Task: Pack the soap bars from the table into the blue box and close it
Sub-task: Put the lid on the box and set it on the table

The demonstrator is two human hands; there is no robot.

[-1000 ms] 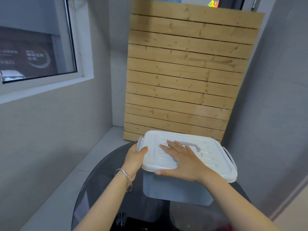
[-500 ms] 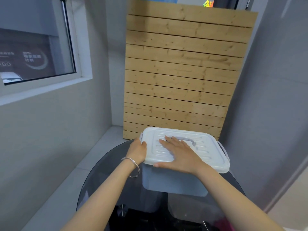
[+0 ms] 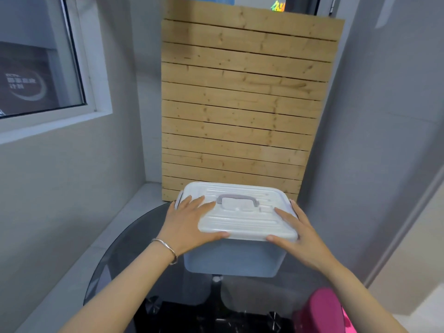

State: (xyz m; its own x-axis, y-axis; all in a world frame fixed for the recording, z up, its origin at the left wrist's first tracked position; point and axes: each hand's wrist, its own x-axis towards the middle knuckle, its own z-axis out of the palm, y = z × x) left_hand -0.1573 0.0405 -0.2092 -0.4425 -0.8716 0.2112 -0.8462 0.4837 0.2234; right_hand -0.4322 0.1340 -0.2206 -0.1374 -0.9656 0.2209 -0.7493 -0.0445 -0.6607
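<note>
The blue box stands on the round dark glass table. Its white ribbed lid with a grey handle lies on top and covers the box. My left hand grips the lid's left front corner, fingers spread on top and thumb under the rim. My right hand grips the right front corner the same way. No soap bars are in sight; the inside of the box is hidden by the lid.
A wooden slatted panel leans upright against the wall just behind the box. A grey ledge and a window lie to the left. A pink object pokes in at the bottom right, near my right forearm.
My right hand left the lid's middle and went to its right front corner. My left hand shifted from the left side onto the left front corner. The view also moved closer.
</note>
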